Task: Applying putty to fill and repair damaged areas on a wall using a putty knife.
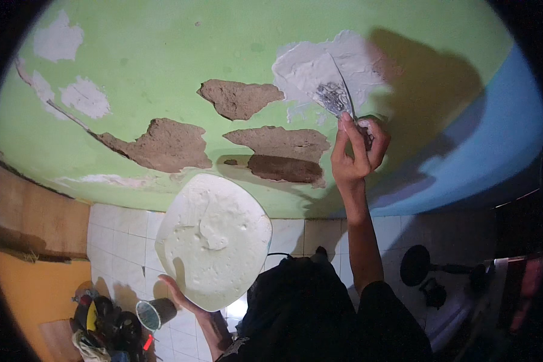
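Observation:
With fingers closed round its handle, my right hand [361, 148] holds a putty knife [336, 90] whose blade lies against a patch of wet white plaster [304, 63] on the green wall [163, 36]. Grey and white smears show on the blade. My left hand [184, 298] supports a pale squarish plate [265, 241] from below, its thumb over the rim; the other fingers are hidden beneath. Creamy white plaster paste [214, 232] fills the plate. Left of the wet patch, bare brown spots [238, 99] show where the wall's paint has broken away.
A long crack [69, 114] and dry white patches [84, 98] mark the wall's left part. On the tiled floor [123, 232] stand a grey bucket [157, 314] and a heap of shoes [108, 326]. A dark stand with a round plate [415, 265] lies at right.

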The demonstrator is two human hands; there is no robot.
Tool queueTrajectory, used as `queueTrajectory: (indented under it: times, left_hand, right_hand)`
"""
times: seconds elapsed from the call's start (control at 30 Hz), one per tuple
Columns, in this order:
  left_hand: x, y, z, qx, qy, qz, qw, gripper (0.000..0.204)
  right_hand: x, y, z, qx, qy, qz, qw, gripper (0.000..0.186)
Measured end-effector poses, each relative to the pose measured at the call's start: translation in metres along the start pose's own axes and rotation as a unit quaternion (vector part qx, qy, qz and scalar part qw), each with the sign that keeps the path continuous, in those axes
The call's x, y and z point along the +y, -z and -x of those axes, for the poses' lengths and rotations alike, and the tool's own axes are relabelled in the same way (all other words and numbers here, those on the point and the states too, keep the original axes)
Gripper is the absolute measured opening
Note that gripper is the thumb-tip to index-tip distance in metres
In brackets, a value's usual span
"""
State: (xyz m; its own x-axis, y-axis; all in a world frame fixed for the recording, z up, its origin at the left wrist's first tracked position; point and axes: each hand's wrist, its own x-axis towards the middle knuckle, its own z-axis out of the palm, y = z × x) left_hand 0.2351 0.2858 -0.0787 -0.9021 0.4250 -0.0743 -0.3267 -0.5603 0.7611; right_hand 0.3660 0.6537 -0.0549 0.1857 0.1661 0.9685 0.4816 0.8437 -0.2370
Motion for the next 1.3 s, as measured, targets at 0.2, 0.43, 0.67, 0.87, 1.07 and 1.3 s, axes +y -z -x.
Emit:
queueTrajectory:
  times: [0.2,0.43,0.67,0.87,1.07,1.3]
  left_hand:
    - [0.000,0.014,-0.005,-0.010,0.008,0.020,1.000,0.081]
    - [-0.002,0.009,-0.005,-0.010,0.021,0.021,1.000,0.084]
    - [-0.005,0.001,-0.001,0.005,-0.006,-0.008,1.000,0.083]
    - [-0.003,0.000,0.003,0.016,0.010,0.036,0.999,0.083]
    - [-0.006,0.000,0.003,0.015,0.009,0.022,1.000,0.084]
    - [-0.010,-0.004,0.010,0.015,-0.004,0.020,1.000,0.082]
  right_hand:
    - [0.016,0.021,0.002,0.002,0.027,-0.012,1.000,0.030]
    - [-0.014,0.023,-0.045,-0.041,0.052,-0.058,0.996,0.040]
    - [0.010,0.026,-0.069,-0.089,0.178,0.027,0.980,0.036]
    - [0.039,0.061,-0.059,-0.084,0.136,0.038,0.986,0.031]
    - [0.009,0.049,-0.082,-0.084,0.161,0.038,0.983,0.031]
    - [0.034,0.048,-0.079,-0.096,0.204,0.039,0.974,0.034]
